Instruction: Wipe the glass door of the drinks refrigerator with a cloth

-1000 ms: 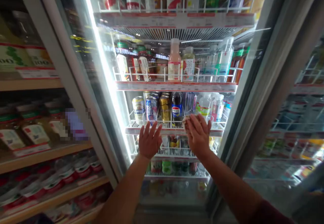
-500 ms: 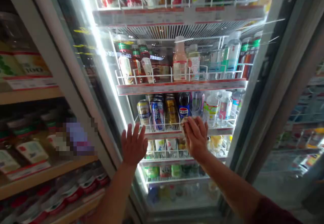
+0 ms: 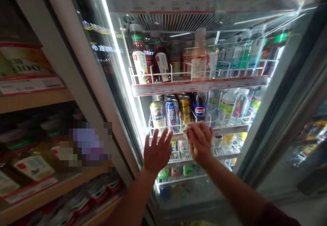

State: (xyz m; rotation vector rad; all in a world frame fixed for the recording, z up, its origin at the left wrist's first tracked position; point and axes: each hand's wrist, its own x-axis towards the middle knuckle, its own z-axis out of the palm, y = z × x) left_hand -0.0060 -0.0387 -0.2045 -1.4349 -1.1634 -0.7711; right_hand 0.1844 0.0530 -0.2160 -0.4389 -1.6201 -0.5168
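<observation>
My right hand (image 3: 201,143) is closed around a crumpled pale cloth (image 3: 187,129), which shows at its thumb side. It is at the glass door (image 3: 184,202) of an upright drinks fridge, in front of the cola bottle (image 3: 199,108). To its left, my left hand (image 3: 157,152) is raised with spread fingers and nothing in it. Whether its palm touches the glass cannot be made out. Behind the hands, through the glass, are a white can (image 3: 157,113), a blue can (image 3: 172,113) and a gold can (image 3: 185,108) on a wire shelf.
Higher up, a shelf with a price strip (image 3: 199,85) holds dark bottles (image 3: 140,60) and a pinkish bottle (image 3: 200,57). On the left are wooden shelves (image 3: 33,100) with bottles and jars. A grey frame (image 3: 283,117) borders the fridge on the right. Light reflections cross the glass.
The view has shifted, so the fridge appears farther right and larger. My left hand has come closer to my right hand. My right hand, with the cloth, has moved slightly left across the glass.
</observation>
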